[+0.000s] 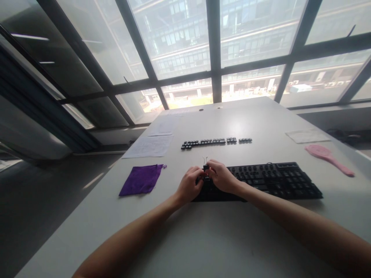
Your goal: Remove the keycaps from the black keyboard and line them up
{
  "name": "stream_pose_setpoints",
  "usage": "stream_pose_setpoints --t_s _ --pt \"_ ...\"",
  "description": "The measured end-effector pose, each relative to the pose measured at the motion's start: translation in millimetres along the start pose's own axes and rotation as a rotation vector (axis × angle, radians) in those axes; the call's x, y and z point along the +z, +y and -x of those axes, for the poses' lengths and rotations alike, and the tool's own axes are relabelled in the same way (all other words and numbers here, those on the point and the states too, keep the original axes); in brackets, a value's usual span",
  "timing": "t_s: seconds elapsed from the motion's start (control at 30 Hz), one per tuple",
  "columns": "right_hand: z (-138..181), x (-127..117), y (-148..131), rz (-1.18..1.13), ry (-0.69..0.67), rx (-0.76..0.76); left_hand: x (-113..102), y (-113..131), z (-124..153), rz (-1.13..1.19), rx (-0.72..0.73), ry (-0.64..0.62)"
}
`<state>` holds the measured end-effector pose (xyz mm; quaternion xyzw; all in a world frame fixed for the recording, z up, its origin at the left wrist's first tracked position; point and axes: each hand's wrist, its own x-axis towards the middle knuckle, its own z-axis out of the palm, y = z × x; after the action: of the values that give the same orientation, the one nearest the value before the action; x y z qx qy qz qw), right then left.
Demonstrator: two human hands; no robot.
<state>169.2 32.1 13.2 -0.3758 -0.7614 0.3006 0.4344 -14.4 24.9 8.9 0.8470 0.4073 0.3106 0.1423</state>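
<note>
Two bare hands meet at the left end of a black keyboard (261, 180) that lies on a pale grey table (203, 239). The left hand (189, 187) curls over the keyboard's left edge, fingers bent down onto it. The right hand (222, 177) sits just beside it, its fingers closed around a small wire keycap puller (205, 161) whose two thin loops stick up above the knuckles. What the puller's lower end grips is hidden by the fingers. The two hands touch, or nearly touch, over the keyboard's top-left corner.

Beyond the hands, a row of loose black keycaps (216, 142) is laid out in a line on the table, well apart from the keyboard. To the left, a purple drawstring pouch (141, 180) lies flat near the table's edge. Behind it lie sheets of printed paper (149, 146). On the right, a pink hairbrush (329, 157) rests with its handle pointing towards the near right, and a white cloth or sheet (307, 136) lies just beyond it. Large windows (185, 46) with dark frames fill the background, showing a building outside.
</note>
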Motion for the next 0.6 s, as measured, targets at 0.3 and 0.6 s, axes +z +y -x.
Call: stream_pose_setpoints --t_s 0.3,0.6 --pt "7.9 -0.2 2.3 0.280 -0.189 -0.213 -2.9 1.8 0.5 -0.053 0.063 -0.077" --pt "4.9 -3.9 9.0 0.303 -0.119 -0.160 -7.6 4.4 -6.0 -0.059 0.008 -0.159"
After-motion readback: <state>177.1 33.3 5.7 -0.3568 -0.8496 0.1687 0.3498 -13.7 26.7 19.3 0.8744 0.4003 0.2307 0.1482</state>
